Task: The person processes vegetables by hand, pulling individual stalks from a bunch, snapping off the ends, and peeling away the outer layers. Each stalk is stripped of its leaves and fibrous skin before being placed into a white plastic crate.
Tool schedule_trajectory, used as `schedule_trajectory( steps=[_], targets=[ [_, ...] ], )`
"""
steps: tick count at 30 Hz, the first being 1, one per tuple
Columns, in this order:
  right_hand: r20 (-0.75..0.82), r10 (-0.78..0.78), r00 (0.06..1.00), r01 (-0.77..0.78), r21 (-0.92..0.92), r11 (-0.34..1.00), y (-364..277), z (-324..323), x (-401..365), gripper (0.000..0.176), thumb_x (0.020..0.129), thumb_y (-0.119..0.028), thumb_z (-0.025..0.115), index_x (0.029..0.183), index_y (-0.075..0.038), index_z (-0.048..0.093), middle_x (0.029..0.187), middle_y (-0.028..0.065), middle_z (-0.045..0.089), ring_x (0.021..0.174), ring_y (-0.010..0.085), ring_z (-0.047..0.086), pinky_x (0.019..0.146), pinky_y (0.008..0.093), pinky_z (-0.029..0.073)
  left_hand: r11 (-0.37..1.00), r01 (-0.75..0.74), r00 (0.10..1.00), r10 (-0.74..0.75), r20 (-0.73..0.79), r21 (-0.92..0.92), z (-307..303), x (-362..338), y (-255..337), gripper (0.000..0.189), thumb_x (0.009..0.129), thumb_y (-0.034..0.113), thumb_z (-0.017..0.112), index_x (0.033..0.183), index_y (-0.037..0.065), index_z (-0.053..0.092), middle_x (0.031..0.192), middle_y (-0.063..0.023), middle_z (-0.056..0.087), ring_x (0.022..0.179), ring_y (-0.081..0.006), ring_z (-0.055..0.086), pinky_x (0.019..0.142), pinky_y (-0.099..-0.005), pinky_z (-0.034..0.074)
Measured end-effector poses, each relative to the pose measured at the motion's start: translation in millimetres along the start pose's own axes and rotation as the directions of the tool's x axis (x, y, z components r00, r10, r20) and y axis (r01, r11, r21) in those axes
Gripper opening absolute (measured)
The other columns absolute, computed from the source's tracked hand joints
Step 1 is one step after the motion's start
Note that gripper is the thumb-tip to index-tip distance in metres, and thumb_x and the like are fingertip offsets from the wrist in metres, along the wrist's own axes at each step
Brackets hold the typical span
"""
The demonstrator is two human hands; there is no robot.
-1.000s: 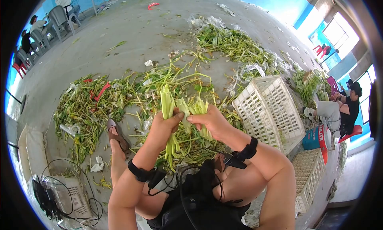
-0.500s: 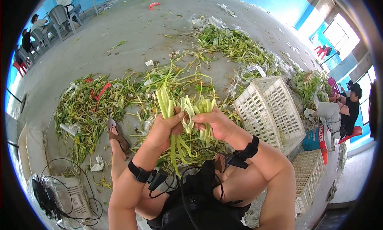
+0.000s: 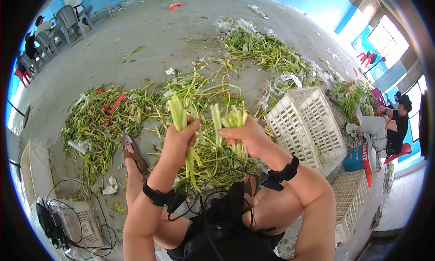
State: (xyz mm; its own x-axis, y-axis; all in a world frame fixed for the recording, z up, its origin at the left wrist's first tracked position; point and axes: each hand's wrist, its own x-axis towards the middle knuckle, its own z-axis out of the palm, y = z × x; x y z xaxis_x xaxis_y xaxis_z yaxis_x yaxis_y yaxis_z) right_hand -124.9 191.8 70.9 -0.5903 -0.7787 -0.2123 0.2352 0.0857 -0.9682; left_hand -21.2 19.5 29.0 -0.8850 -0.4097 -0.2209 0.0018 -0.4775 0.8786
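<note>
My left hand (image 3: 183, 138) is closed around a few flat, pale green vegetable stalks (image 3: 176, 110), which stick up above the fist and hang limp below it. Level with it, my right hand (image 3: 247, 137) grips a thicker bunch of short-cut pale stalks (image 3: 236, 118). One whitish stalk piece (image 3: 216, 120) stands between the thumb and fingers of that hand, apart from the bunch. A gap separates the two hands. Beneath them lies a heap of green and yellowing stalks and leaves (image 3: 222, 163).
More trimmings (image 3: 97, 125) spread to the left and a second pile (image 3: 267, 48) lies ahead. On the right stand white plastic crates (image 3: 299, 125) and a blue bucket (image 3: 358, 159). A seated person (image 3: 394, 125) works beyond them. Cables (image 3: 97, 225) lie at lower left.
My hands have moved apart, the left one going left with its stalks. The pale stalk that both hands were touching is now at the right hand only.
</note>
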Motion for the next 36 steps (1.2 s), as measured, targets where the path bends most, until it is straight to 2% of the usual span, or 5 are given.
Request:
schedule_trajectory(
  steps=[7,25,28,31,36],
  targets=[
    [-0.047,-0.036,0.998,0.029,-0.149,0.988,16.3,9.1,5.2,0.021,0.078,-0.015,0.072,0.090,-0.001,0.061,0.069,0.0008,0.058,0.055,0.0078,0.051,0.049,0.0242,0.040,0.976,-0.022,1.000,0.025,-0.010,0.215,15.6,-9.4,-6.5,0.012,0.088,0.013,0.065,0.091,0.002,0.062,0.060,0.0058,0.046,0.051,-0.0040,0.037,0.046,-0.0219,0.028],
    [-0.154,-0.229,0.961,0.120,-0.512,0.850,21.2,11.7,2.9,0.026,0.076,-0.018,0.068,0.092,0.002,0.062,0.061,0.0071,0.057,0.054,0.0113,0.052,0.050,0.0315,0.041,0.859,-0.146,0.989,0.138,0.053,0.491,13.6,-10.2,-7.1,0.014,0.086,0.013,0.066,0.090,0.001,0.060,0.073,0.0037,0.054,0.065,-0.0036,0.044,0.057,-0.0220,0.036],
    [-0.147,-0.179,0.973,0.103,-0.418,0.903,29.0,6.9,6.8,0.024,0.077,-0.017,0.066,0.089,0.003,0.062,0.063,0.0057,0.059,0.053,0.0105,0.052,0.049,0.0296,0.040,0.859,-0.192,0.981,0.173,0.083,0.474,11.6,-8.7,-11.6,0.013,0.086,0.013,0.066,0.090,0.001,0.060,0.071,0.0038,0.053,0.061,-0.0037,0.043,0.054,-0.0221,0.035],
    [-0.116,-0.030,0.993,0.010,-0.163,0.987,27.9,5.8,8.0,0.020,0.076,-0.016,0.067,0.086,0.001,0.062,0.066,0.0030,0.059,0.054,0.0099,0.052,0.049,0.0273,0.040,0.908,-0.094,0.995,0.068,0.077,0.408,9.8,-8.0,-10.4,0.011,0.086,0.012,0.065,0.089,0.002,0.060,0.068,0.0041,0.050,0.056,-0.0042,0.040,0.050,-0.0225,0.032],
    [-0.014,0.004,1.000,-0.002,0.120,0.993,26.4,3.6,10.6,0.011,0.077,-0.012,0.067,0.084,-0.004,0.062,0.070,0.0011,0.059,0.056,0.0094,0.052,0.051,0.0247,0.041,0.991,0.088,0.985,-0.101,0.139,0.102,10.3,-11.6,-1.1,0.006,0.088,0.008,0.061,0.090,0.004,0.057,0.063,0.0040,0.047,0.050,-0.0051,0.038,0.047,-0.0226,0.029]
  ],
)
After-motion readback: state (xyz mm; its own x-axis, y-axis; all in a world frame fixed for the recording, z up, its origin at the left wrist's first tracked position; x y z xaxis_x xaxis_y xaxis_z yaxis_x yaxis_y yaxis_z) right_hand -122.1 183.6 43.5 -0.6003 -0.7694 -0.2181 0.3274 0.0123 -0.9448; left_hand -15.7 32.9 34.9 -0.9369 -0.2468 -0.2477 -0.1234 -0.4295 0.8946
